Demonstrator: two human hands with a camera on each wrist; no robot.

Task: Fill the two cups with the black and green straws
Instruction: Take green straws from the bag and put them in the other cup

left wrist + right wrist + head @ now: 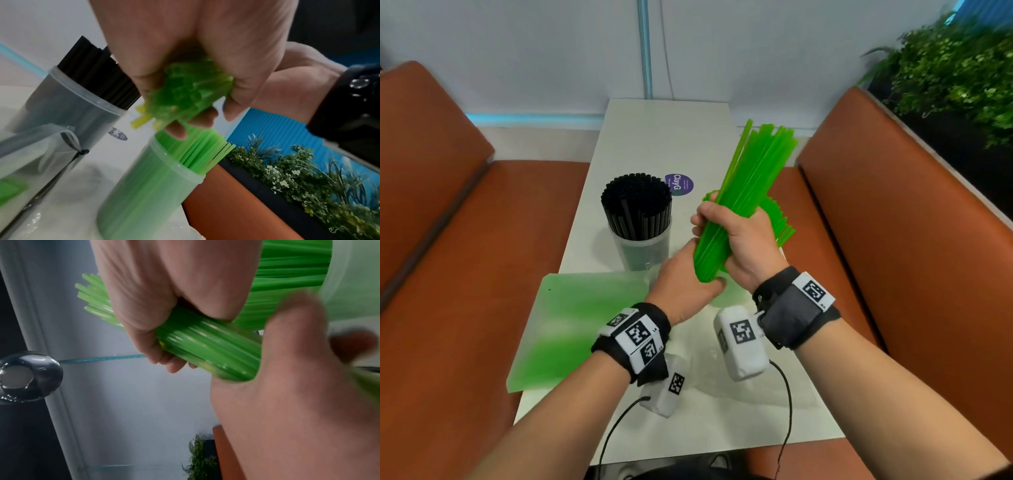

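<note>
Gripping a fat bundle of bright green plastic straws in your right hand, you've got it tilted above the white table, while your left hand curls around its lower end. Just behind your hands, the translucent plastic cup already has green straws fanning out of it. To its left, the other clear cup stands packed with black straws, with a green plastic sheet lying nearer you.

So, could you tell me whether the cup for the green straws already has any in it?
Partly filled. In the left wrist view green straws stand in the second cup, fanning above its rim, beside the black-straw cup.
</note>
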